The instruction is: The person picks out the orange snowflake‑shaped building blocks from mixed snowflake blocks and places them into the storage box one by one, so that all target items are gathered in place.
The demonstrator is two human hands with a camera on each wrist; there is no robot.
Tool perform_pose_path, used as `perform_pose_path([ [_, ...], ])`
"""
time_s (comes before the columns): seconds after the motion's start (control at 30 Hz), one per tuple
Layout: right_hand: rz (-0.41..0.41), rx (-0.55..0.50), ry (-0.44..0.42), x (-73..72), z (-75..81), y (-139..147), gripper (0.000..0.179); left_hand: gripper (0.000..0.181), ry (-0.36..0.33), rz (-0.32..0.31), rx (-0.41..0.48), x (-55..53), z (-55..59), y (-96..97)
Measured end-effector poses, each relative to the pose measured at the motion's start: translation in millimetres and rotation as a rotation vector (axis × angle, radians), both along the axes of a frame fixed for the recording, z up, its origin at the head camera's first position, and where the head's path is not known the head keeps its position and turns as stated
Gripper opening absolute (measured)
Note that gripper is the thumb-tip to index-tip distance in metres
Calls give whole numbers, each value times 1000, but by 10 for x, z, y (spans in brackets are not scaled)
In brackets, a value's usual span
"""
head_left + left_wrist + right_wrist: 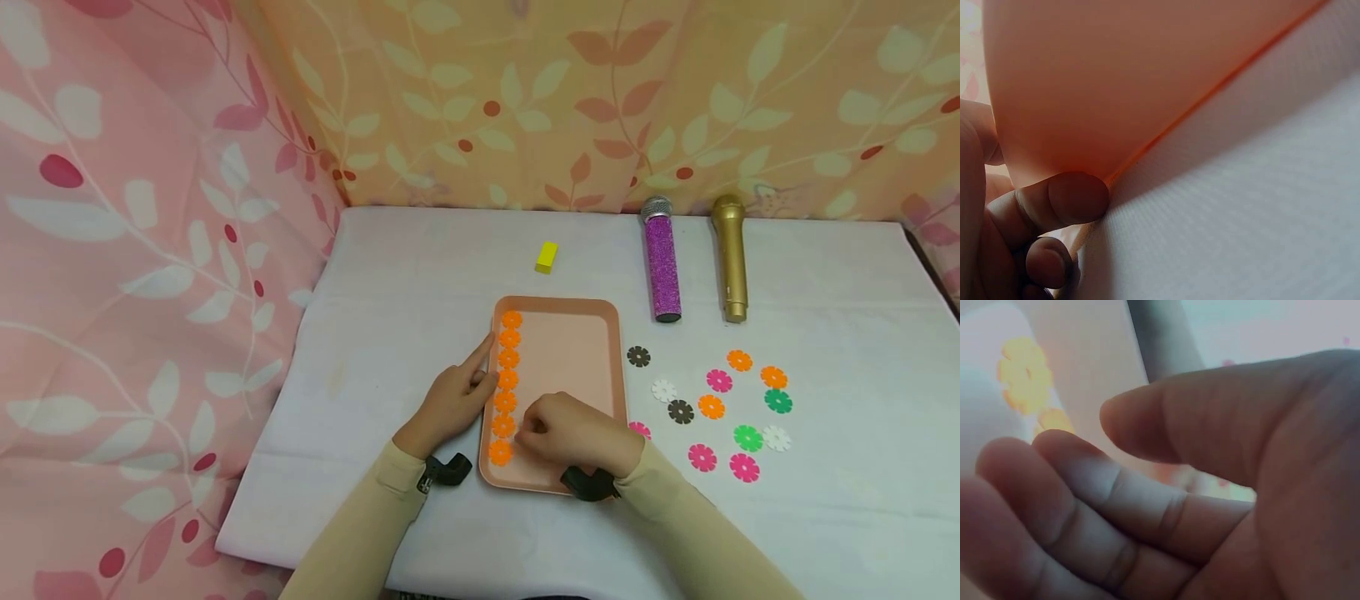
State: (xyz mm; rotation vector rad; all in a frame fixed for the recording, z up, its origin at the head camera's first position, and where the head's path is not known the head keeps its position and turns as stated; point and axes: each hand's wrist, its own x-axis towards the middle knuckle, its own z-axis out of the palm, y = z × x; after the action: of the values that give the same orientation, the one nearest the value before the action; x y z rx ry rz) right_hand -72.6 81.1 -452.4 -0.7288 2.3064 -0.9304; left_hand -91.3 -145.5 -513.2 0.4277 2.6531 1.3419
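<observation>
Seven orange discs (507, 379) form a row along the left edge of the tray (573, 307), its long axis running near to far. Just right of its near end is the right hand (576, 432), loosely curled, thumb apart, nothing visibly held. The left hand (452, 402) touches the tray's left edge; its grip is unclear. Open room lies toward the far right corner.

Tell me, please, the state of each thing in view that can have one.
Tray, flat, open side up
Disc row, straight, along tray's left side
Loose discs, scattered right of tray
Block, lying flat
Purple microphone, lying flat
Gold microphone, lying flat
Left hand, touching tray's edge
Right hand, over tray, fingers bent, apparently empty
</observation>
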Motion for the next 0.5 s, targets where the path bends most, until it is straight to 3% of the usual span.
perform_pose_path([
  [0.5,-185,-41,52,-49,211,579,12,65,2,-4,2,-5,-20,-1],
])
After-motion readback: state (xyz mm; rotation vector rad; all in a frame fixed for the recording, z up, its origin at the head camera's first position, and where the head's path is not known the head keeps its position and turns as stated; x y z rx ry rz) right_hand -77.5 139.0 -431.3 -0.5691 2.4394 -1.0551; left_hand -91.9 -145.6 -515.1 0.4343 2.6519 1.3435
